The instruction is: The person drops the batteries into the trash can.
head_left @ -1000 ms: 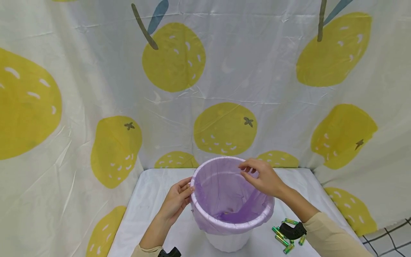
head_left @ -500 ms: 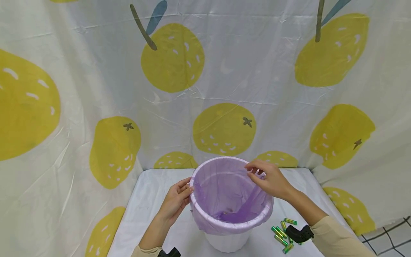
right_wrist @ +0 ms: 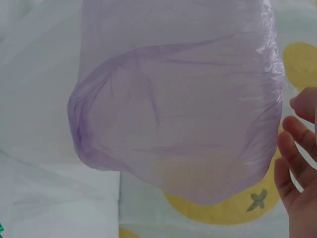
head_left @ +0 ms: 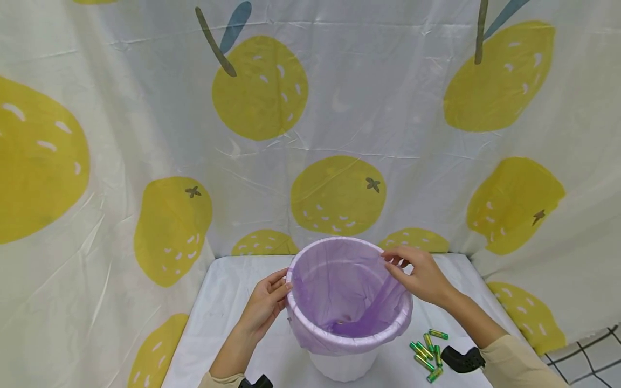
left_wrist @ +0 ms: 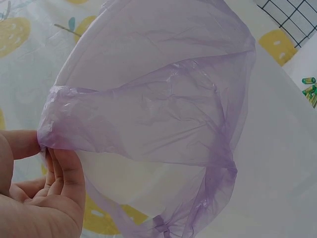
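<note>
A white trash can stands lined with a thin purple trash bag, whose edge is folded down over the rim. My left hand pinches the lined rim at its left side, thumb on top and fingers outside. In the left wrist view the thumb presses the bag's fold. My right hand is at the rear right of the rim, fingers loosely bent, with fingertips right at the bag's edge. Inside the can, the bag's lower part is bunched; a small shiny spot shows near the bottom.
Several green and gold batteries lie on the white table, right of the can. A curtain printed with yellow fruit hangs behind and at both sides. A black wire grid shows at the lower right.
My right hand has moved right and slightly toward me along the rim, and its wrist device has uncovered more of the batteries. The left hand and the can have stayed in place.
</note>
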Available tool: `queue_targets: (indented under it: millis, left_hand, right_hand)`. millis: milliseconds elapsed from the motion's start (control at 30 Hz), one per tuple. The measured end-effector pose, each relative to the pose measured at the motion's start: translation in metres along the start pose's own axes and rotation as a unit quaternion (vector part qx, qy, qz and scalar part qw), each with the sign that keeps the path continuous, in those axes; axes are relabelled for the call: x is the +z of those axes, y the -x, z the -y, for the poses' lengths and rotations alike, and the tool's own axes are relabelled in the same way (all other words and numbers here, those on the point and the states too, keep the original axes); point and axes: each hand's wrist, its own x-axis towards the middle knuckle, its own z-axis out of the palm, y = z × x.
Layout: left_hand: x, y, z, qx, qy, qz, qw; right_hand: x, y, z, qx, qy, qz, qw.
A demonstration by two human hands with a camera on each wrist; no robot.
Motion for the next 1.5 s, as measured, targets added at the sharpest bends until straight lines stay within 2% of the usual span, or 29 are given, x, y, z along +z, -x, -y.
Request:
queue_targets:
  millis: [400, 700, 967, 1233, 1500]
  left_hand:
    - [0.002, 0.002, 0.002, 0.001, 0.005, -0.007, 1.0]
    - [0.002, 0.002, 0.002, 0.002, 0.008, -0.002, 1.0]
    - [0.004, 0.001, 0.0, 0.006, 0.008, -0.002, 0.9999]
    - [0.001, 0.001, -0.001, 0.0, 0.005, -0.008, 1.0]
    - [0.004, 0.0, -0.002, 0.005, 0.007, 0.002, 1.0]
  right_hand:
    - [-0.01, 0.02, -0.007, 0.013, 0.012, -0.016, 0.9997]
    - [-0.018, 0.036, -0.015, 0.041, 0.023, -0.035, 0.9983]
    - [-0.022, 0.048, -0.02, 0.042, 0.026, -0.049, 0.9976]
    - [-0.019, 0.066, -0.024, 0.07, 0.022, -0.059, 0.9955]
    - [-0.016, 0.088, -0.029, 0.097, 0.037, -0.063, 0.9926]
